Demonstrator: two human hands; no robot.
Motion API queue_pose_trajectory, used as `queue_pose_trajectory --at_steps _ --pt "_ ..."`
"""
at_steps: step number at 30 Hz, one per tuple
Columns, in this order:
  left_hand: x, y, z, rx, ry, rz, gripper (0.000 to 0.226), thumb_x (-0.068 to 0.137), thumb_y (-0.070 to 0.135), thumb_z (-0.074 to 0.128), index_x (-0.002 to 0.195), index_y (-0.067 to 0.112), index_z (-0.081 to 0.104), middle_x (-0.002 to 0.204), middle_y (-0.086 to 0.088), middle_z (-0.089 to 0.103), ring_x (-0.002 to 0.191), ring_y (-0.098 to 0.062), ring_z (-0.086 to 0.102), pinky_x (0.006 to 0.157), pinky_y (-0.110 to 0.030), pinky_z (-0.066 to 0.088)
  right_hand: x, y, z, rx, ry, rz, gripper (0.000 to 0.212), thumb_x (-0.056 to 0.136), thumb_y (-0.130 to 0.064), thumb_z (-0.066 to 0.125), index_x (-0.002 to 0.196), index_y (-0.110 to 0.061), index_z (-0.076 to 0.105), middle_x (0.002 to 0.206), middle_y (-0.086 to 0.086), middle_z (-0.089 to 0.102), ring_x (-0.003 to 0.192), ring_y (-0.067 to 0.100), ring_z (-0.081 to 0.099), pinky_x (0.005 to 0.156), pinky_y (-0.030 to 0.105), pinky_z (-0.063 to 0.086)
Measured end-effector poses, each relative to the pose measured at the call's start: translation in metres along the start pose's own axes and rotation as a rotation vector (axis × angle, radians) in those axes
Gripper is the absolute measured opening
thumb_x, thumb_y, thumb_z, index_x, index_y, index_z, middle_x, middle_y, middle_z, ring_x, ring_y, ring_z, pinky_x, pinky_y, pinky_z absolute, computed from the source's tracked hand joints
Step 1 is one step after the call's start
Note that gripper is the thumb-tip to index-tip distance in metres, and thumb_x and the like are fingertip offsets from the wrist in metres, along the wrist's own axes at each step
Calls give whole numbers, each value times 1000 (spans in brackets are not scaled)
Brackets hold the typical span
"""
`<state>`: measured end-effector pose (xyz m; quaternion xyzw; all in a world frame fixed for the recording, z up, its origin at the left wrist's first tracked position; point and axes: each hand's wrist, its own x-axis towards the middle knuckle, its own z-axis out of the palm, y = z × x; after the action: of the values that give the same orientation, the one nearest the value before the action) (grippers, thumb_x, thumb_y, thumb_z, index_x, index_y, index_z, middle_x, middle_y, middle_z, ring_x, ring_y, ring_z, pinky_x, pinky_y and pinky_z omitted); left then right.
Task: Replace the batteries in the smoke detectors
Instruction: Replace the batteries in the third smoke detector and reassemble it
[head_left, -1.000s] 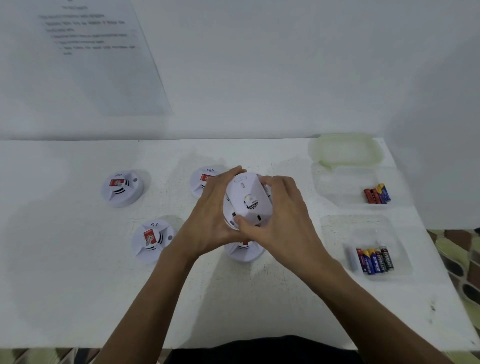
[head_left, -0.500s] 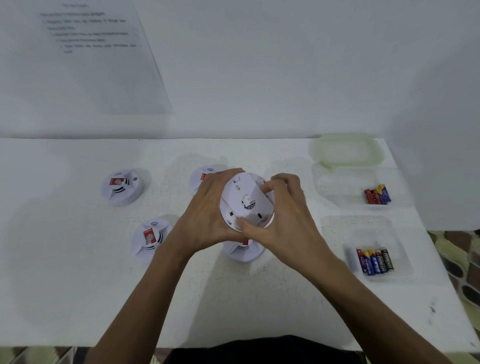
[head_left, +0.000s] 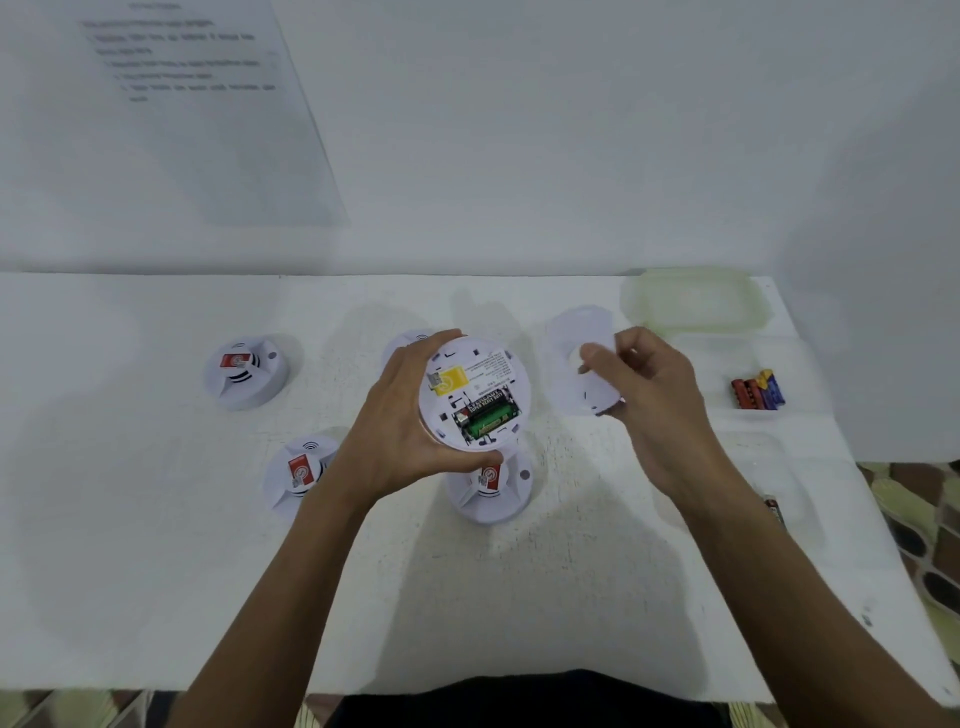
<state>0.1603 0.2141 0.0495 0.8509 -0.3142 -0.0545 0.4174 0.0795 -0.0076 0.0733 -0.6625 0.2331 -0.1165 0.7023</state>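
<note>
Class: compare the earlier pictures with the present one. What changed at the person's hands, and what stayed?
The right hand has pulled the back plate off the detector and carried it rightward, baring its battery compartment. The left hand still grips the detector. Other detectors stayed put.

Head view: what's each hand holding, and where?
Left hand grips round white smoke detector by its rim; right hand pinches white plastic back plate at its edge.
</note>
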Motion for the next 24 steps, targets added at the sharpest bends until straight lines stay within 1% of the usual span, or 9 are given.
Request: queue_pose_trajectory --at_steps 2,4,8,10,11,16,19,21,24 --pt "-1 0 0 -11 0 -13 108 45 63 80 137 33 35 133 20 43 123 2 40 94 -2 29 10 17 -7 -247 116 -74 20 90 -17 66 79 -5 54 78 11 59 64 15 53 59 26 44" --pt "0 0 0 -16 -2 -17 109 44 63 81 137 32 35 133 20 44 124 2 40 94 -2 29 16 36 -10 -588 159 -173 21 92 -21 63 80 -9 52 75 2 59 63 15 53 57 23 41" --pt "1 3 1 -39 4 -7 107 44 62 81 136 35 34 132 22 43 121 4 42 93 0 29 24 78 -9 -1201 33 -338 14 94 -16 56 84 -13 47 71 0 51 59 19 44 46 24 24" --pt "1 4 1 -42 10 1 105 44 62 80 134 39 32 130 24 42 120 6 41 92 1 29 26 91 -8 -1339 -16 -362 8 94 -17 57 91 -11 52 74 1 50 63 20 42 45 24 16" --pt "2 5 1 -41 13 1 105 44 63 80 134 41 31 130 24 41 120 7 41 92 1 29 27 95 -7 -1359 -39 -342 10 94 -19 58 94 -11 54 76 2 51 66 20 43 45 24 17" --pt "3 2 2 -19 23 17 101 46 67 77 132 45 29 129 31 38 121 3 41 94 0 28 30 92 -2 -1252 -54 -259 20 94 -34 59 98 -15 60 92 0 58 75 17 53 59 26 37" --pt "3 3 1 -9 39 37 99 46 67 76 130 48 29 127 35 36 121 3 39 93 1 27 17 66 7 -912 40 -267 12 95 -30 59 91 -18 61 91 -5 63 71 10 58 60 23 45" --pt "3 3 1 8 54 58 96 48 68 75 129 51 27 126 41 33 121 6 37 93 2 26 0 39 16 -621 68 -264 8 93 -24 62 87 -20 59 85 -10 64 75 5 61 62 12 47" --pt "3 5 2 24 76 76 92 51 76 68 129 55 24 127 47 29 119 11 34 93 2 23 -29 7 30 -398 2 -238 8 92 -23 65 90 -20 58 92 -12 65 84 -4 62 60 7 47"
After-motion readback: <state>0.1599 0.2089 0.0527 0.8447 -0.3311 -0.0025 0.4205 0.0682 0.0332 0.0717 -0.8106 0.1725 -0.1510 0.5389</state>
